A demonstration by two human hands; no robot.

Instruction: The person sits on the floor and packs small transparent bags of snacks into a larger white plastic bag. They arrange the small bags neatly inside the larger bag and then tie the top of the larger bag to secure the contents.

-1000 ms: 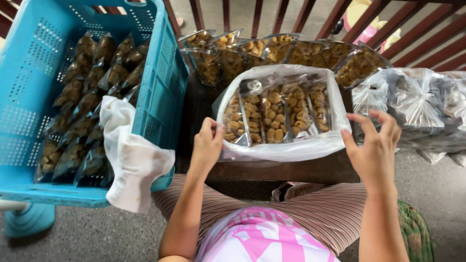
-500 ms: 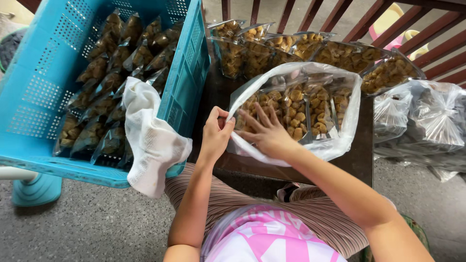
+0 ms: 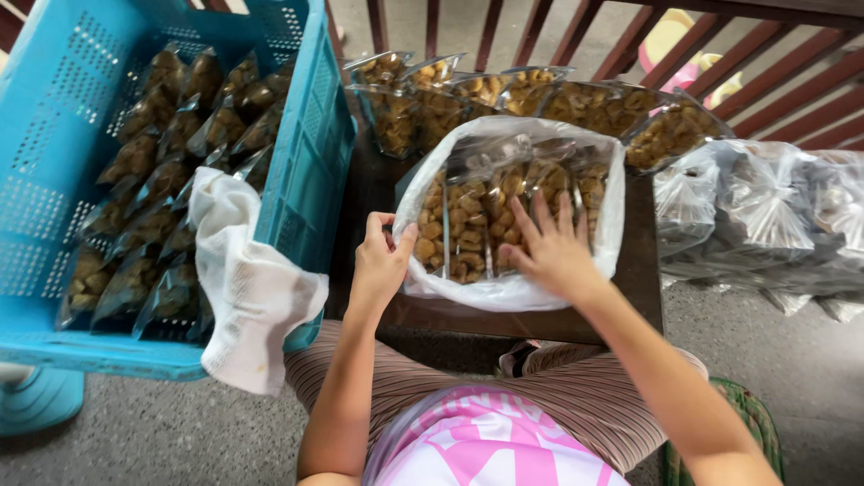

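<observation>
A large clear plastic bag (image 3: 513, 288) lies on its side on the small dark table (image 3: 641, 270), its mouth turned toward the person, and everything else is best placed from it. The left hand (image 3: 380, 261) pinches the bag's near left rim between thumb and curled fingers, a closed grip that seems meant to hold the mouth open and keep the thin film from sliding. The right hand (image 3: 551, 247) lies flat and spread, fingers apart, on the snack packets (image 3: 468, 225) inside the bag; it clasps nothing, pressing down on them, probably to keep the packets level and side by side. Those packets are clear pouches of golden-brown pieces, standing in a row within the bag. Just behind the bag, along the table's far edge, runs a row of more packets (image 3: 504, 94) of the same kind, leaning on one another. To the left of the bag, touching the table's side, a blue plastic crate (image 3: 310, 153) with pierced walls holds many darker packets (image 3: 157, 189) laid in overlapping lines, and a white cloth (image 3: 252, 288) hangs over its near rim. To the right of the bag, a heap of tied clear bags (image 3: 765, 216) rests lower down. The floor (image 3: 162, 432) is grey, speckled concrete, and a reddish-brown wooden railing (image 3: 792, 63) closes the space behind the table.
</observation>
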